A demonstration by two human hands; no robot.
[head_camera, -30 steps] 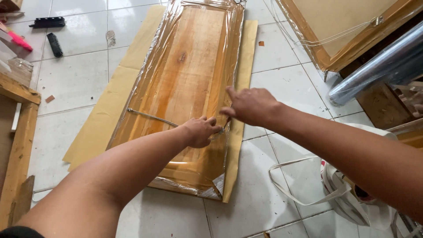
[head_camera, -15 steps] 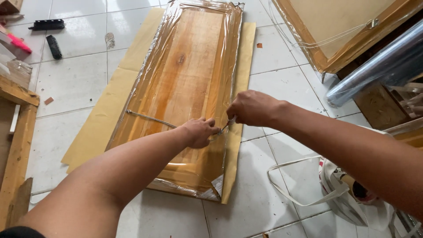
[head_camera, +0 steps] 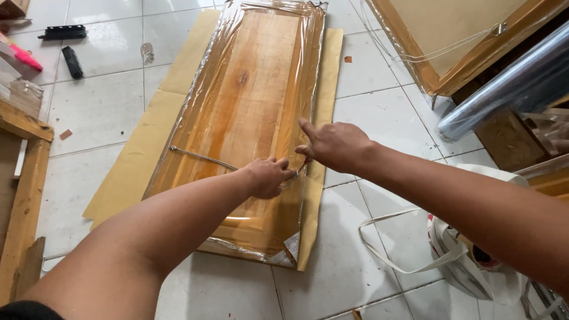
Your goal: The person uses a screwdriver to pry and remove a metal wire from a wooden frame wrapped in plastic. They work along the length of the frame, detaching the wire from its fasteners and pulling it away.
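Here, the fingers of the left hand (head_camera: 268,175) are curled together, pinching a thin strap (head_camera: 201,156) that crosses the wooden panel (head_camera: 249,118). The right hand (head_camera: 333,144) rests just beside it at the panel's right edge, index finger extended, remaining fingers bent on the clear plastic wrap (head_camera: 178,127); whether they grip the strap cannot be told. The wrapped panel lies flat on brown paper (head_camera: 127,178) spread over the white tiled floor (head_camera: 95,106). A white bag (head_camera: 468,261) lies near the right forearm; a film roll (head_camera: 510,89) sits farther right.
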